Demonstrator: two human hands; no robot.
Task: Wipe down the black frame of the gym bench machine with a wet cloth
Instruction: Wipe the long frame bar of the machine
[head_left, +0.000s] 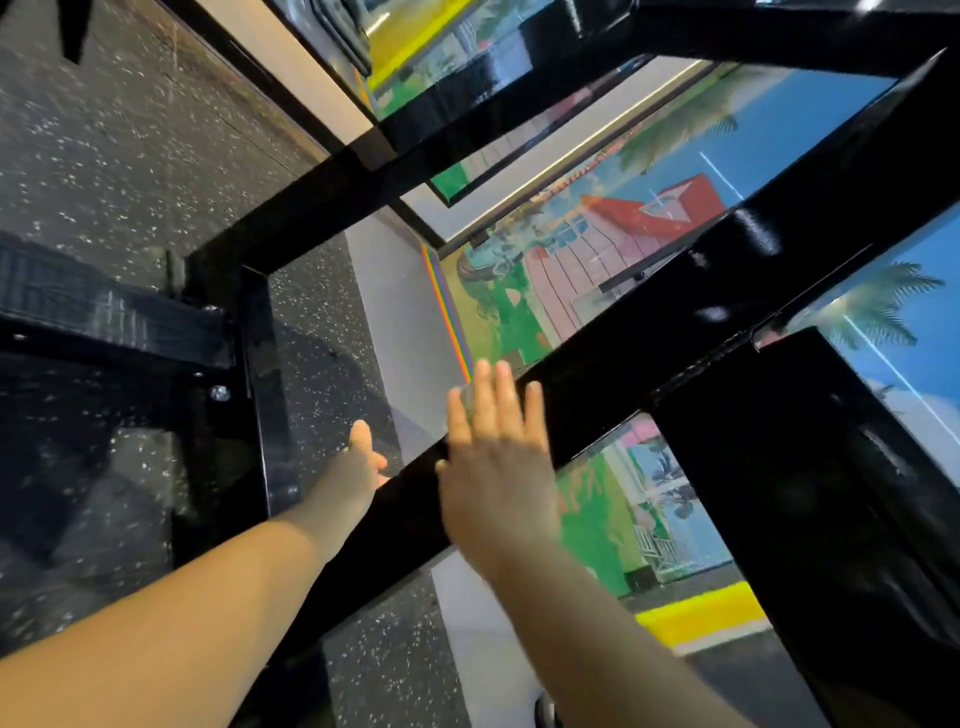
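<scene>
The right hand (493, 462) is laid flat, fingers straight, against a diagonal bar of the glossy black frame (675, 332). The left hand (363, 457) is partly hidden behind that bar, so its grip cannot be told. A grey cloth (464, 396) is glimpsed under the right fingertips. Speckled flooring (130, 156) lies below.

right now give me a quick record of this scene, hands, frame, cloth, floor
left hand: reaches past the frame bar, partly hidden behind it; grip not visible
right hand: fingers straight, flat on the bar
frame bar: glossy black, runs diagonally
cloth: a greyish edge shows at the right fingertips, too blurred to confirm
floor: dark speckled rubber
</scene>
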